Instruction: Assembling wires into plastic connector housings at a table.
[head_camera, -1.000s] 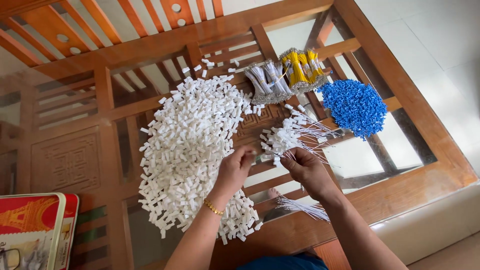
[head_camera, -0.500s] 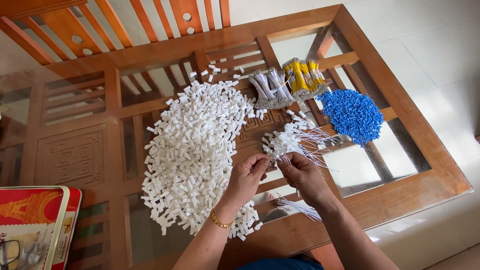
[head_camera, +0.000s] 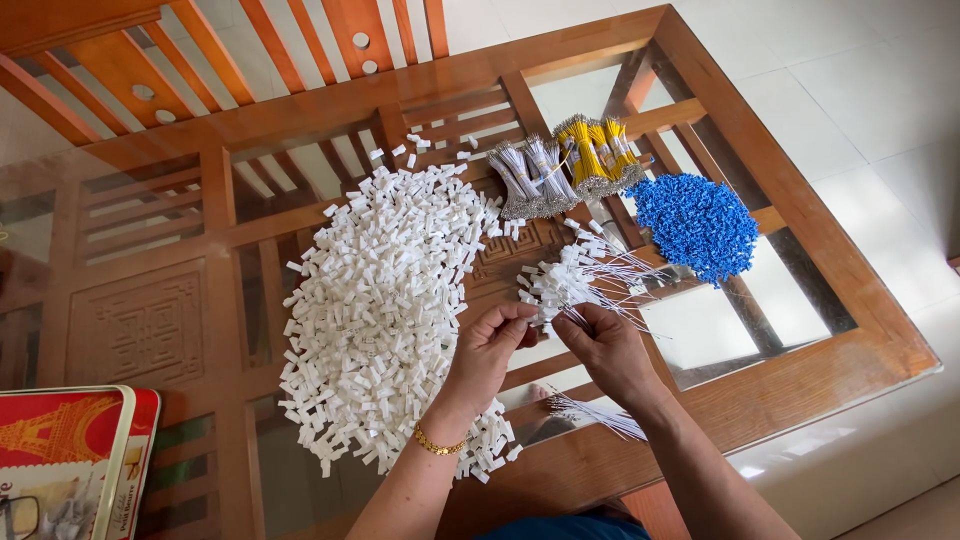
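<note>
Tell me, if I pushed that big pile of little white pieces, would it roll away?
Probably not. The white pieces look blocky, so they would likely slide and scatter rather than roll. They seem small and light, and strays already lie loose around the heap. The glass tabletop looks smooth, so they may skid easily.

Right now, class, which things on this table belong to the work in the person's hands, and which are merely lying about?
In use: left hand, right hand, white-wire cluster, white connector pile, loose wire bunch.

Lying about: blue pile, yellow wire bundles, white wire bundles, red tin.
</note>
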